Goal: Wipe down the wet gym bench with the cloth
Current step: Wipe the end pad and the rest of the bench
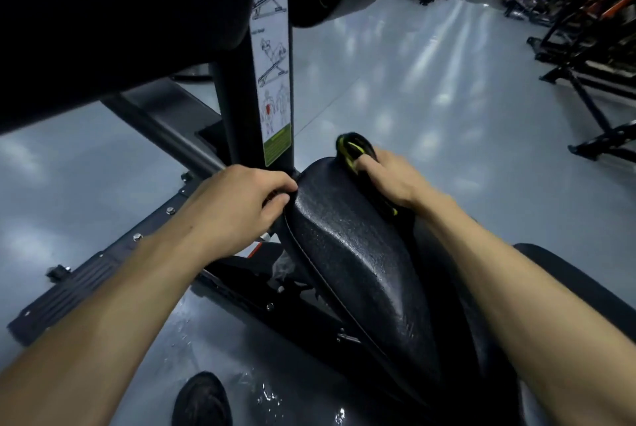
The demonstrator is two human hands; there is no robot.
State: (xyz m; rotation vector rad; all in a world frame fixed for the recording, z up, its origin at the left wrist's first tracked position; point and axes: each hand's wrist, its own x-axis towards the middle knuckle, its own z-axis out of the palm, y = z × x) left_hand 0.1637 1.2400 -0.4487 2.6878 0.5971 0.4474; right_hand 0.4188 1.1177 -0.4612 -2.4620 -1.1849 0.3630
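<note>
A black padded bench seat (358,253) runs from the centre toward the bottom right, its textured surface glistening with wet patches. My right hand (395,181) presses a dark cloth with yellow-green trim (352,148) against the seat's far right edge; most of the cloth is hidden under the palm. My left hand (241,205) curls its fingers around the seat's far left edge, beside the upright post.
A black upright post with an exercise-diagram sticker (273,81) rises just beyond the seat. Black roller pads (120,12) loom at the top left. The bench frame (103,270) stretches left across the grey floor. Water spots (265,394) lie near my shoe (201,401). Gym machines (585,47) stand at right.
</note>
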